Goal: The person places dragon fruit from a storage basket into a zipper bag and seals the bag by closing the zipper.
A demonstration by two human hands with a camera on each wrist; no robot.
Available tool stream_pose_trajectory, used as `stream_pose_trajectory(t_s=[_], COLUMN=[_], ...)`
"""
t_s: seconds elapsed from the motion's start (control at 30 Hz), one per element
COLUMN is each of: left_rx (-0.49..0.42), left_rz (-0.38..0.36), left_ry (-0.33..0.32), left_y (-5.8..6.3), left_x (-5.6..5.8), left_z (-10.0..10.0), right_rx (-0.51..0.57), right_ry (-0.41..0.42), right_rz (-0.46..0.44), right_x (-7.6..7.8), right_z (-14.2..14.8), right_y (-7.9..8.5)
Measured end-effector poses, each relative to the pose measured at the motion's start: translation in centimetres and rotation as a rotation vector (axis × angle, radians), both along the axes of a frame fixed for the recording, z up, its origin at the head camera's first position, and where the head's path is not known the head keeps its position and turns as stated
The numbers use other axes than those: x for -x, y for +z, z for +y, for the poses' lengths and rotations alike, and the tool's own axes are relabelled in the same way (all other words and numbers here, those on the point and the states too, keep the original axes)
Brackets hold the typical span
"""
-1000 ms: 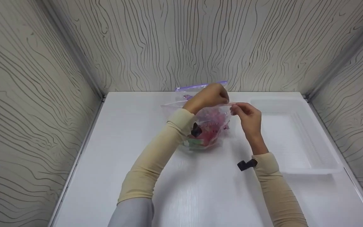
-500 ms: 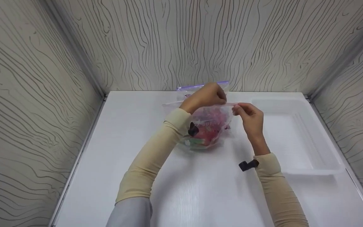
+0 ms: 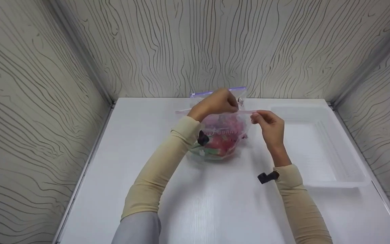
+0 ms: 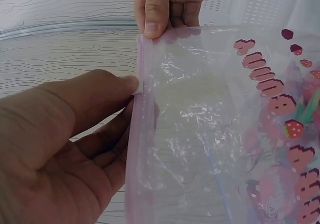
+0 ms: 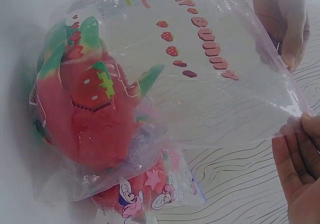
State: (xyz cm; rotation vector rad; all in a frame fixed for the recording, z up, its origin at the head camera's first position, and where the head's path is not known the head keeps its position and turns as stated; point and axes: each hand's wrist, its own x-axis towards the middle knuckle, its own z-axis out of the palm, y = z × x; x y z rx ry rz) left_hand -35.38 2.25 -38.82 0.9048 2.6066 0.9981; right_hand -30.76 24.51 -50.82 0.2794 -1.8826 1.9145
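Note:
A clear slider zip bag [image 3: 212, 123] with a pink zip strip and strawberry print stands upright on the table. Inside it sits a red dragon fruit [image 5: 92, 134] with green-tipped scales. My left hand [image 3: 214, 102] pinches the small slider [image 4: 139, 87] on the strip between thumb and fingers, as the left wrist view shows. At the bag's right top corner, my right hand [image 3: 271, 130] pinches the end of the zip strip. The strip is stretched taut between both hands. In the head view my left hand and wrist cover part of the bag's top.
Behind it stands a second zip bag [image 3: 201, 99] with a purple strip and cartoon print; something red shows in it in the right wrist view. A white plastic tray [image 3: 330, 185] lies at the right. Wood-patterned panels [image 3: 195, 51] wall the back and sides.
My left hand has moved left along the zip strip, away from my right hand. The right hand keeps its pinch on the corner, almost still.

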Motion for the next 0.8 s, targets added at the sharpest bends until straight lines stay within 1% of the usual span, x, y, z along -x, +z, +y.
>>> stream_pose_trajectory(t_s=[0.33,0.43,0.67,0.8], left_rx=[-0.071,-0.073,-0.026,-0.038], left_rz=[0.029,0.021,0.014,0.005], left_ry=[-0.04,-0.046,-0.026,-0.023], left_y=[-0.2,-0.2,-0.3,-0.3], left_x=[0.2,0.2,0.4,0.5], left_z=[-1.3,-1.7,-2.4,-2.9], right_rx=[-0.025,-0.029,-0.005,0.004], right_ry=[-0.007,-0.006,-0.001,-0.009], right_rz=[0.002,0.001,-0.007,-0.02], right_x=[0.2,0.2,0.0,0.0], right_z=[0.1,0.1,0.1,0.2], right_y=[0.0,0.0,0.2,0.2])
